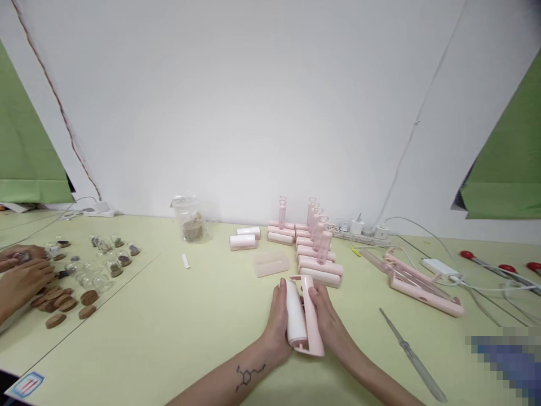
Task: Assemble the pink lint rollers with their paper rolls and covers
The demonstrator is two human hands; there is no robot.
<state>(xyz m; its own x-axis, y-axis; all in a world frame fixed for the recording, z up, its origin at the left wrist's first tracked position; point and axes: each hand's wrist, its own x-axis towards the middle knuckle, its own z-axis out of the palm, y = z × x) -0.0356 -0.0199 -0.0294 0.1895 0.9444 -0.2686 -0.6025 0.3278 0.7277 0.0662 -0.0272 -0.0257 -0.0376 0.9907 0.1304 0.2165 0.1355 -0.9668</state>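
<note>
In front of me, over the table, my left hand (279, 324) is closed around the white roll (296, 313) of a lint roller. My right hand (327, 313) grips its pink plastic holder (311, 321), which stands tilted alongside the roll. Roll and holder meet at the near end, and a gap shows between them toward the far end. Just beyond my hands lies a translucent pink cover (271, 264). Behind it are two white rolls (243, 242) and a row of pink lint rollers (320, 272), several with clear pink handles (324, 247) standing upright.
At right lie a larger pink frame (426, 290), a grey pointed tool (409, 352), cables and a power strip (363, 238). A plastic bag (191, 223) stands near the wall. Another person's hands (25, 276) are at the left among glass domes (101, 282) and wooden discs (54, 321).
</note>
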